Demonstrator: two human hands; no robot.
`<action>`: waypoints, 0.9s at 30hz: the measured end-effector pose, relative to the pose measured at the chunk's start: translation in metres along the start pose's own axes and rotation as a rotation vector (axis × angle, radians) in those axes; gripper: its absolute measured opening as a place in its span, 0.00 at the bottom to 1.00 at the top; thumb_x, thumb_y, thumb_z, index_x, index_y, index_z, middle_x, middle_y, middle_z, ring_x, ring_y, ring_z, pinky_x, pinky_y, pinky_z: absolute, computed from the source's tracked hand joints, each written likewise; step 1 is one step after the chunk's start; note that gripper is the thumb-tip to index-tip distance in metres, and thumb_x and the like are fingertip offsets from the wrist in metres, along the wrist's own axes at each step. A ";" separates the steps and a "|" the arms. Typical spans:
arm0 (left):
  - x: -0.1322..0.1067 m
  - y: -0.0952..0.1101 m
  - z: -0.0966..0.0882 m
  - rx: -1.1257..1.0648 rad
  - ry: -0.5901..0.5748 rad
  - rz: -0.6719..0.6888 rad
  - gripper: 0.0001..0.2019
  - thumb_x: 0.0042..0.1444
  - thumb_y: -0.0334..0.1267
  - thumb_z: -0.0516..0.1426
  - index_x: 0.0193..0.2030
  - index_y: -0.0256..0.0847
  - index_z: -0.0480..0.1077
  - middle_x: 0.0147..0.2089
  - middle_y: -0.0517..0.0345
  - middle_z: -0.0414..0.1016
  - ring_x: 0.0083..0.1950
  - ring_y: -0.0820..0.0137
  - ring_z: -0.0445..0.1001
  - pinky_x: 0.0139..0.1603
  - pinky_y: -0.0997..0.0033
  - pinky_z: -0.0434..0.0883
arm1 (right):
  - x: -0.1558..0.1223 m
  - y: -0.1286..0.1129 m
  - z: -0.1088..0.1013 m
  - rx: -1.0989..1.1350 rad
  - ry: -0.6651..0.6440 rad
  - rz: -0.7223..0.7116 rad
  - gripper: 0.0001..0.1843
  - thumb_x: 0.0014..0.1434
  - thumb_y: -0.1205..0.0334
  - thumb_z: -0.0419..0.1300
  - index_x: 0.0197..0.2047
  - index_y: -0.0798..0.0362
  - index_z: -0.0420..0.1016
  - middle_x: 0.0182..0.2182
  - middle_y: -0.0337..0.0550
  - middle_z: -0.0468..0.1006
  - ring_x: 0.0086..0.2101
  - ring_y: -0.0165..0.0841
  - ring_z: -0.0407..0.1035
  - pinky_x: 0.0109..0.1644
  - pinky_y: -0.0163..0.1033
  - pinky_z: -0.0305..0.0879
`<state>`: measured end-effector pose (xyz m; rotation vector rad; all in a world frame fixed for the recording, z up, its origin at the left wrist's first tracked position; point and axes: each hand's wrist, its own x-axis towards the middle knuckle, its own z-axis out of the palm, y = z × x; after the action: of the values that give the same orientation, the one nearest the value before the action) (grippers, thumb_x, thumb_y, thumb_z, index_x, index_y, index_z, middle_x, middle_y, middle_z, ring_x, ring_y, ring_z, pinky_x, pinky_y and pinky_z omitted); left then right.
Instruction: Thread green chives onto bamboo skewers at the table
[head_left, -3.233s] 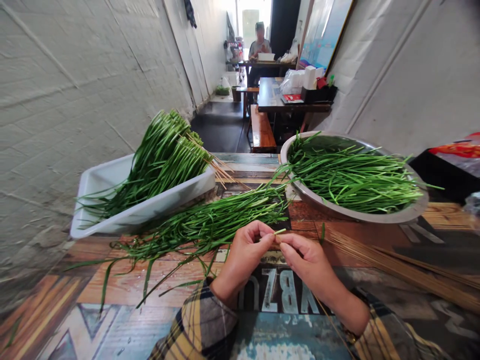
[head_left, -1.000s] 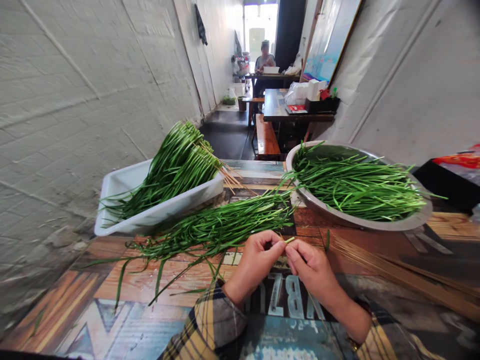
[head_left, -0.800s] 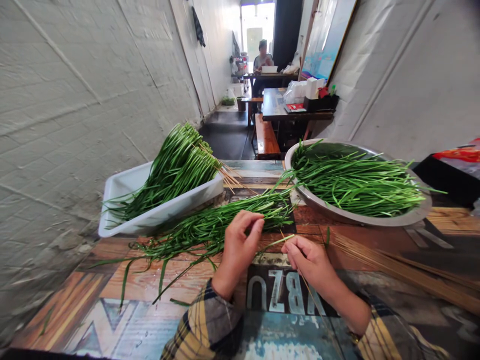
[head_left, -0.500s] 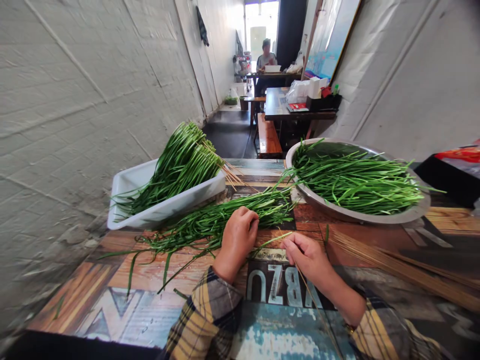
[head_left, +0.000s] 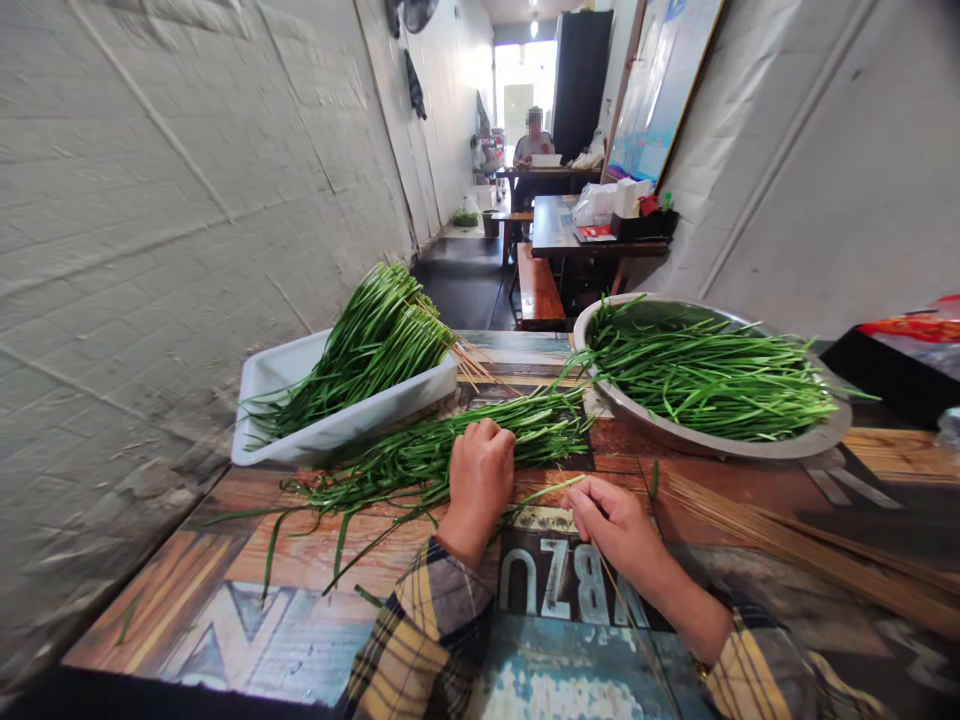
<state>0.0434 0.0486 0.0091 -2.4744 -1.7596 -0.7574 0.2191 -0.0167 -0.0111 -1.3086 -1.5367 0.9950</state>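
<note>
My left hand [head_left: 482,482] is closed, its fingers curled down at the near edge of a loose pile of garlic chives [head_left: 405,460] on the table. Its fingertips are hidden behind the knuckles. My right hand [head_left: 613,522] pinches a thin bamboo skewer [head_left: 634,625], whose long end slants down toward my right forearm. A single pale-green chive stalk [head_left: 541,492] reaches from beside my left hand to my right fingertips. Whether the skewer pierces it, I cannot tell.
Skewered chives [head_left: 375,330] fill a white plastic tray [head_left: 281,455] at the left. Loose chives [head_left: 712,375] lie in a metal basin [head_left: 765,450] at the right. Bare bamboo skewers [head_left: 810,545] lie nearby. A person [head_left: 534,145] sits at a far table.
The view has tipped up slightly, so the tray and basin sit lower in it. My left fingers have bent further down over the chives. My right hand keeps its pinch on the skewer.
</note>
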 end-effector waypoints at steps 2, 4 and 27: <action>-0.001 0.001 -0.001 -0.102 0.046 -0.005 0.10 0.62 0.32 0.51 0.34 0.41 0.73 0.36 0.53 0.72 0.41 0.65 0.68 0.42 0.66 0.62 | 0.000 -0.001 -0.001 0.002 0.008 -0.008 0.18 0.64 0.54 0.51 0.27 0.53 0.71 0.16 0.33 0.66 0.20 0.29 0.62 0.27 0.33 0.59; -0.001 0.002 -0.001 -0.268 0.087 -0.007 0.08 0.61 0.32 0.53 0.36 0.41 0.74 0.36 0.54 0.73 0.41 0.66 0.68 0.42 0.67 0.63 | -0.001 -0.001 -0.001 -0.009 0.021 -0.022 0.17 0.64 0.55 0.51 0.28 0.53 0.71 0.16 0.33 0.66 0.20 0.29 0.63 0.29 0.33 0.59; 0.002 0.030 -0.015 -1.085 -0.357 -0.202 0.07 0.52 0.36 0.57 0.28 0.35 0.73 0.28 0.58 0.73 0.32 0.72 0.68 0.34 0.76 0.65 | -0.005 -0.002 -0.009 -0.027 0.014 -0.027 0.13 0.64 0.60 0.51 0.37 0.54 0.76 0.16 0.32 0.65 0.19 0.26 0.60 0.26 0.32 0.57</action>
<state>0.0651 0.0346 0.0314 -3.2233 -2.0908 -1.7715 0.2275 -0.0214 -0.0068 -1.3078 -1.5580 0.9499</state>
